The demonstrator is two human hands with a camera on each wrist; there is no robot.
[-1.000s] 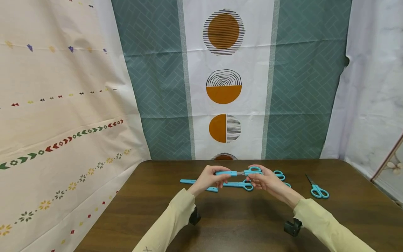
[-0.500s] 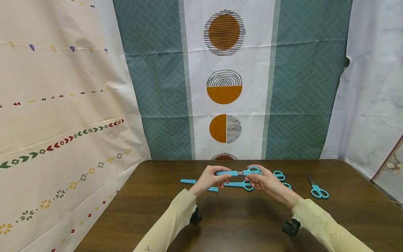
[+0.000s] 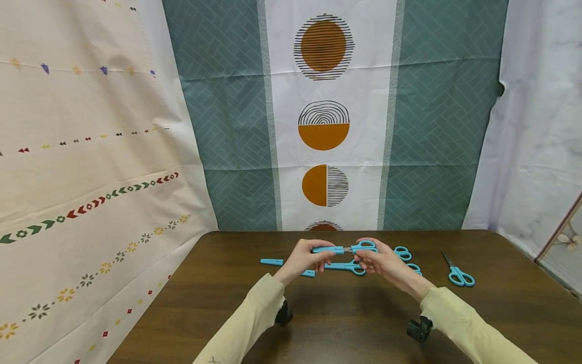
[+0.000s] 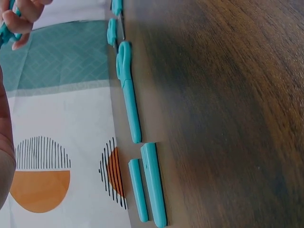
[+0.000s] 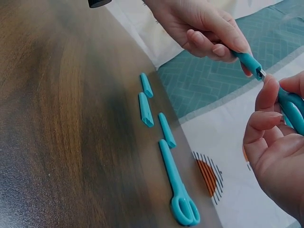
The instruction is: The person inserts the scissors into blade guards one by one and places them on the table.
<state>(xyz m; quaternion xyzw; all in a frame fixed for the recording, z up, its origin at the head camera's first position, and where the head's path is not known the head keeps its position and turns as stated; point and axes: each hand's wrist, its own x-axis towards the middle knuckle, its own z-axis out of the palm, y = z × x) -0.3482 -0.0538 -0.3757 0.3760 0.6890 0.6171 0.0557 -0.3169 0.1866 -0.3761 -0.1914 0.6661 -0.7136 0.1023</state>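
Note:
My left hand (image 3: 302,261) pinches a light-blue scissor cover (image 3: 334,250), held up over the table. My right hand (image 3: 386,264) grips a pair of scissors (image 3: 364,246) by its blue handles. The blades point left into the cover's mouth, and a short strip of bare metal blade (image 5: 262,74) shows between cover and handles. Below the hands, a covered pair of scissors (image 5: 183,204) lies on the table. Loose covers (image 5: 146,110) lie to its left, one partly behind my left hand in the head view.
The dark wooden table (image 3: 345,323) ends at a patterned curtain (image 3: 325,192). Uncovered scissors (image 3: 461,277) lie at the right, blades pointing away. Two more blue scissors handles (image 3: 402,253) show behind my right hand. Dark wrist cameras (image 3: 419,329) hang below both sleeves.
The scissors and cover have come slightly closer, so less blade shows than one second ago. Over the last half second both hands have stayed almost still.

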